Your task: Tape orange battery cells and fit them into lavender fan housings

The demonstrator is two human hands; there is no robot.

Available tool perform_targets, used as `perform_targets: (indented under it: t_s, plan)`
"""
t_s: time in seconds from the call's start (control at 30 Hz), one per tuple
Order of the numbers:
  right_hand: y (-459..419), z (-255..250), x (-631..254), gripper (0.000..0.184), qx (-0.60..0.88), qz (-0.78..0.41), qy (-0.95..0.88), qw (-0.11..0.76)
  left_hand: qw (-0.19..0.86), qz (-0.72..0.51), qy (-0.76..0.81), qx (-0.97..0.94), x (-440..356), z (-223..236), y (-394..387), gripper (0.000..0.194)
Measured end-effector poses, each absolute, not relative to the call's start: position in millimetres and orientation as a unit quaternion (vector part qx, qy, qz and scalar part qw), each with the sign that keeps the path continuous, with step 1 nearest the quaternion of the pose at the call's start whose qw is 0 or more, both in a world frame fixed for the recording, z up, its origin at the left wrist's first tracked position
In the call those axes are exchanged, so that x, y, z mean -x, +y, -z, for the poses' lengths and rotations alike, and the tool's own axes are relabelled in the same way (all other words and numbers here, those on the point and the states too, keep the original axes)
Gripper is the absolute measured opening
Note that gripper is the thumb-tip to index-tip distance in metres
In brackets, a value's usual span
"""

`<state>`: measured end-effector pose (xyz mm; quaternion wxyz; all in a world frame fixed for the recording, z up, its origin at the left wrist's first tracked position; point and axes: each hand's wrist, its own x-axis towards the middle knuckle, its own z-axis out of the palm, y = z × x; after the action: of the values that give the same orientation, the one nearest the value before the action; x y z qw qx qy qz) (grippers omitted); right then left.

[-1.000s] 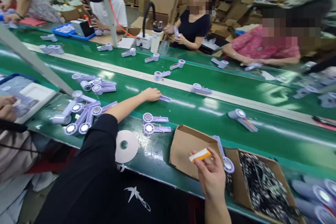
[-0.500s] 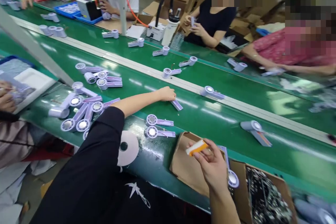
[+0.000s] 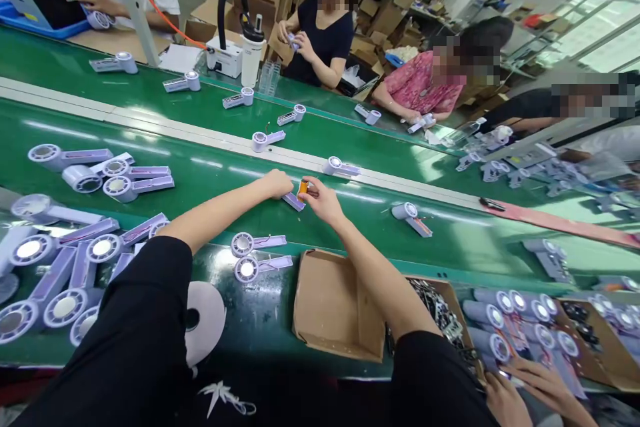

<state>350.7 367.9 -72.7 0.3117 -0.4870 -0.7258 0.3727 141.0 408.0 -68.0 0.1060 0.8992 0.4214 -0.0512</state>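
My left hand [image 3: 277, 184] is closed over the head end of a lilac handheld fan [image 3: 294, 201] on the green belt. Only the fan's open handle shows past my fingers. Beside it, my right hand [image 3: 323, 199] pinches a small orange battery [image 3: 303, 189] just above the tip of that handle. The battery's far side is hidden. Nearer to me, two lilac fans with wired, open handles [image 3: 270, 261] lie at the belt's edge. A cardboard tray [image 3: 335, 300] is below my right forearm.
Many lilac fans [image 3: 65, 303] are piled at left. A white tape roll [image 3: 205, 323] lies near my body. At right stand a box of dark metal parts [image 3: 440, 307] and rows of fans [image 3: 540, 310], with another person's hands [image 3: 530, 390] there. Co-workers sit across the belt.
My right hand has moved from above the cardboard tray forward to the fan, bringing the orange battery along. My left hand stays on the fan. The view has turned right.
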Motion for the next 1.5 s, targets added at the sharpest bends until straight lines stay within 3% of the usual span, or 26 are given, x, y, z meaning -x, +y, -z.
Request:
perform_targets:
  t_s: [0.27, 0.5, 0.73, 0.83, 0.93, 1.07, 1.2, 1.33, 1.5]
  plan:
    - [369, 90, -370, 0.041, 0.487, -0.319, -0.774, 0.249, 0.151, 0.068, 0.427, -0.889, -138, 55, 421, 0.014]
    - [351, 76, -358, 0.042, 0.526, -0.147, -0.837, 0.001, 0.162, -0.005, 0.481, -0.862, -141, 58, 413, 0.025]
    - [363, 61, -328, 0.045, 0.503, -0.121, -0.848, -0.114, 0.168, -0.032, 0.520, -0.837, -162, 55, 396, 0.025]
    - [368, 50, -322, 0.044, 0.487, -0.122, -0.855, -0.131, 0.163, -0.033, 0.529, -0.832, -154, 47, 390, 0.035]
    - [353, 37, -342, 0.051, 0.473, -0.136, -0.865, -0.096, 0.138, -0.027, 0.551, -0.823, -103, 36, 374, 0.054]
    - [297, 32, -397, 0.055, 0.473, -0.189, -0.857, 0.081, 0.092, 0.025, 0.613, -0.784, 29, 23, 332, 0.066]
    - [235, 36, -420, 0.046, 0.485, -0.264, -0.819, 0.157, 0.079, 0.116, 0.674, -0.725, 140, 15, 293, 0.104]
    - [193, 32, -406, 0.039, 0.467, -0.276, -0.819, 0.188, 0.070, 0.164, 0.667, -0.724, 158, 12, 288, 0.092]
    - [145, 32, -422, 0.035, 0.474, -0.257, -0.811, 0.229, 0.015, 0.143, 0.540, -0.830, 105, 14, 277, 0.088]
